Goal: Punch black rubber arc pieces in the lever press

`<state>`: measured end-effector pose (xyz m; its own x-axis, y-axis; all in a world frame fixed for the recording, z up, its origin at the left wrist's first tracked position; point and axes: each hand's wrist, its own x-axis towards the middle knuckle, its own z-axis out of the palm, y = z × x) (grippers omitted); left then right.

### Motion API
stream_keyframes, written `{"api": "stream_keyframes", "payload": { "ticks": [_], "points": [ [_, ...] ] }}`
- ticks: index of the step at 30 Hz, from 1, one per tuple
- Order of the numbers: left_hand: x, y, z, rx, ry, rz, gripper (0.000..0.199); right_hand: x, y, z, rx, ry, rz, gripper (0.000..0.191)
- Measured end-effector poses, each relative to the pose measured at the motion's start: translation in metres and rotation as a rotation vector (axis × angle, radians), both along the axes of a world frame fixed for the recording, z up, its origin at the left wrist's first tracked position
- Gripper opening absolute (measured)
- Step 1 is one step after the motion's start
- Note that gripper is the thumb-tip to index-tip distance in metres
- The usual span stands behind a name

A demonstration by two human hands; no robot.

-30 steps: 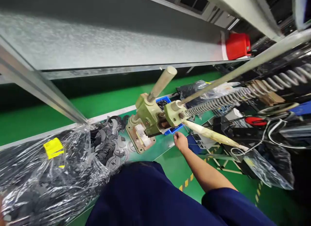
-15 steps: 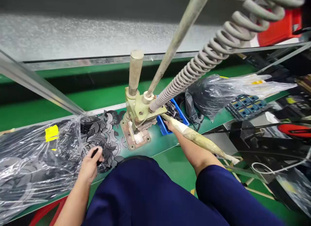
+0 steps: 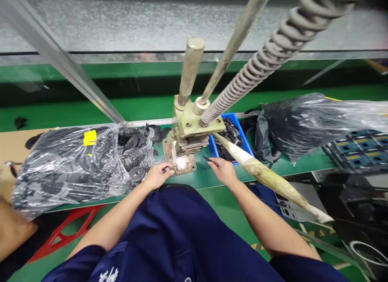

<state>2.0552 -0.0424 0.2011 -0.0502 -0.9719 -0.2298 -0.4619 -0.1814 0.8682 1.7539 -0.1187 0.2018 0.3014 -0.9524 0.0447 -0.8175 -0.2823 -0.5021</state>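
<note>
My left hand (image 3: 158, 176) is closed on a small dark piece (image 3: 165, 168) at the left edge of the press base (image 3: 178, 168); the fingers cover most of it. To the right of the base, my right hand (image 3: 224, 170) pinches a thin black strip (image 3: 207, 158) that points toward the press. Above the base stands the hand press (image 3: 198, 124), its head raised over a white block (image 3: 182, 162). Left of it lies a pile of dark curved pieces (image 3: 136, 152). Behind my right hand is a blue bin (image 3: 247, 142) holding small black parts.
A clear plastic bag (image 3: 72, 168) of dark pieces lies on the left. The long wrapped lever (image 3: 260, 174) slants out over my right forearm, and a coiled spring (image 3: 257, 71) rises to the upper right. Another bag (image 3: 291, 120) sits farther right.
My right hand has come out of the blue bin with a black strip. My left hand has moved right, from beside the pile to the press base. The view has shifted left.
</note>
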Motion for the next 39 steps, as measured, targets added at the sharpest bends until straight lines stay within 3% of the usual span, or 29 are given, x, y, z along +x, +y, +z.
{"api": "stream_keyframes", "payload": {
  "ticks": [6, 12, 27, 39],
  "points": [
    [-0.006, -0.009, -0.003, -0.064, 0.104, 0.004, 0.038, 0.073, 0.029, 0.001, 0.091, -0.12, 0.221, 0.022],
    [0.003, 0.0, -0.003, -0.027, 0.188, 0.033, 0.041, 0.105, 0.032, 0.003, 0.164, -0.182, 0.292, 0.024],
    [0.012, 0.006, -0.017, -0.061, 0.205, 0.086, 0.038, 0.119, 0.033, 0.002, 0.206, -0.25, 0.315, 0.023],
    [0.015, 0.008, -0.006, -0.147, 0.102, 0.105, 0.022, 0.12, 0.037, 0.004, 0.07, -0.318, 0.328, 0.017]
  ]
}}
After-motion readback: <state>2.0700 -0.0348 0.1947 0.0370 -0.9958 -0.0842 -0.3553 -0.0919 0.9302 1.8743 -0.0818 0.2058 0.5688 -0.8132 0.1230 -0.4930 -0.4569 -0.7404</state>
